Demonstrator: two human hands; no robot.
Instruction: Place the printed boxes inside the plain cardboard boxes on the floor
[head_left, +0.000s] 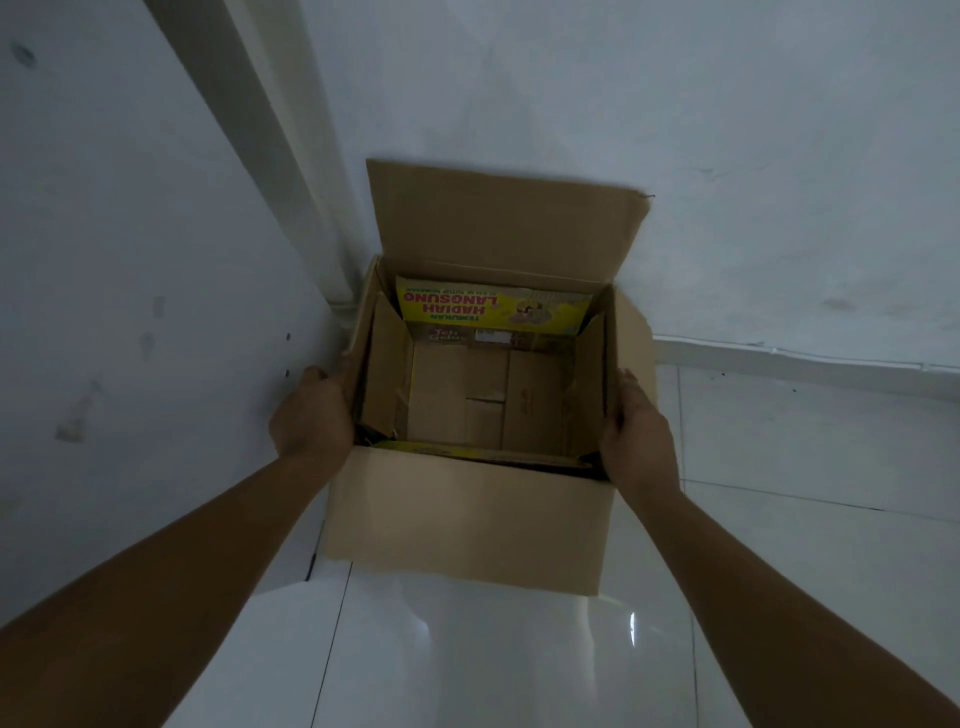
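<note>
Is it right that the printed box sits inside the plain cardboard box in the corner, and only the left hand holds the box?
Not quite. Both hands hold it: the left hand presses the left side of the plain cardboard box and the right hand the right side. The printed box is inside, as the head view shows.

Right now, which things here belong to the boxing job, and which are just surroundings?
Job:
plain cardboard box
printed box nested inside it
left hand and right hand on the box's sides

Surroundings:
white wall
tiled floor
</note>
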